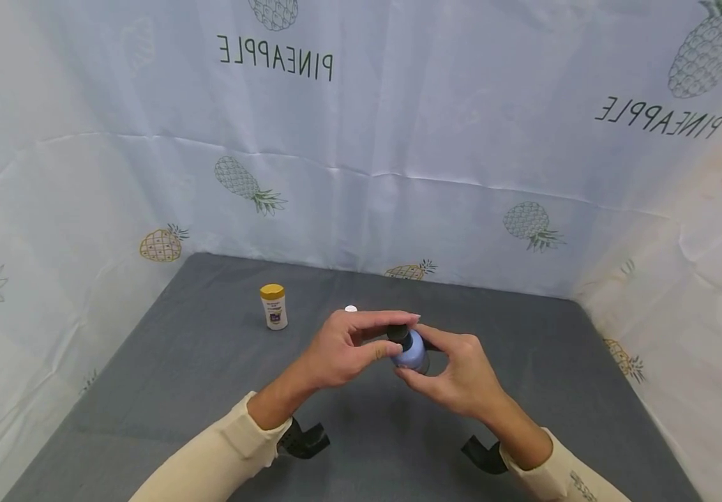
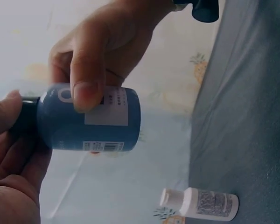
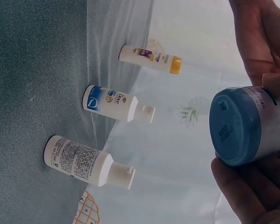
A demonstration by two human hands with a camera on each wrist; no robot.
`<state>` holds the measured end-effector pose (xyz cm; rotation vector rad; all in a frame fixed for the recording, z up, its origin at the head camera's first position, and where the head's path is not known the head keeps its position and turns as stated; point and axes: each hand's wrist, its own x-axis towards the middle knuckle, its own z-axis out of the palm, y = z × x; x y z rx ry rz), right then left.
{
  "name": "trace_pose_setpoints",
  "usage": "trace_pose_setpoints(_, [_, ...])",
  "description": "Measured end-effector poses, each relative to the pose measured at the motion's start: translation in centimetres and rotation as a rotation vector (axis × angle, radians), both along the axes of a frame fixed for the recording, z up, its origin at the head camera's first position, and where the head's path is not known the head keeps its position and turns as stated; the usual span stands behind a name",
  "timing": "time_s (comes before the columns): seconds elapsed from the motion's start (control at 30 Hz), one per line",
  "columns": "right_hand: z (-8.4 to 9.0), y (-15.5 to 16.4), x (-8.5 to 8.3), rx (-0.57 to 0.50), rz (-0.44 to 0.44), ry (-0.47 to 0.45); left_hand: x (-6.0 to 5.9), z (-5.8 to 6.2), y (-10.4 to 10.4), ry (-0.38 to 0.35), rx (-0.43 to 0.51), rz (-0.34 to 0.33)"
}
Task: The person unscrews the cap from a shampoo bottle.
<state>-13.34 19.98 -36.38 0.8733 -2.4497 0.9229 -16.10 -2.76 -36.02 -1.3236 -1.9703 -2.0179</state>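
Above the table, a small blue bottle (image 1: 409, 353) with a black cap (image 1: 397, 335) is held tilted between both hands. My left hand (image 1: 349, 352) grips the cap between thumb and fingers. My right hand (image 1: 459, 368) holds the bottle's body, thumb on one side and fingers on the other. In the left wrist view the bottle (image 2: 60, 126) lies sideways in the picture, showing a pale label and a barcode. The right wrist view shows the blue bottle's base (image 3: 231, 128).
On the grey table (image 1: 210, 390) stand a white bottle with a yellow cap (image 1: 275, 307), a white-and-blue Dove bottle (image 3: 111, 102) and a white bottle with dense print (image 3: 77, 158). A white cap (image 1: 351, 308) shows behind my left hand. Pineapple-print curtains (image 1: 386, 230) enclose the table.
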Motion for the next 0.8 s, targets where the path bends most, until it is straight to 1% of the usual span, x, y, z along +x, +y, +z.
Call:
trace_pose_setpoints(0.1, [-0.01,0.07,0.07,0.001,0.005,-0.007,0.09,0.03,-0.08,0.008,-0.030,0.010])
trace_pose_setpoints(0.2, [-0.02,0.02,0.11,-0.006,0.006,-0.019,0.25,-0.06,0.00,-0.015,-0.034,0.050])
trace_pose_setpoints(0.3, [-0.06,-0.05,0.14,-0.008,0.002,-0.022,0.43,-0.22,0.15,-0.035,-0.023,0.092])
trace_pose_setpoints(0.4, [-0.05,-0.14,0.20,-0.011,-0.001,-0.023,0.52,-0.39,0.33,-0.038,0.005,0.119])
trace_pose_setpoints(0.53, [0.05,-0.19,0.27,-0.010,-0.006,-0.025,0.49,-0.50,0.40,-0.039,0.021,0.119])
trace_pose_setpoints(0.7, [0.19,-0.11,0.17,-0.004,-0.013,-0.017,0.42,-0.28,0.18,-0.056,-0.006,0.077])
trace_pose_setpoints(0.8, [0.20,-0.06,0.07,-0.005,-0.005,-0.011,0.33,-0.10,0.02,-0.047,-0.027,0.054])
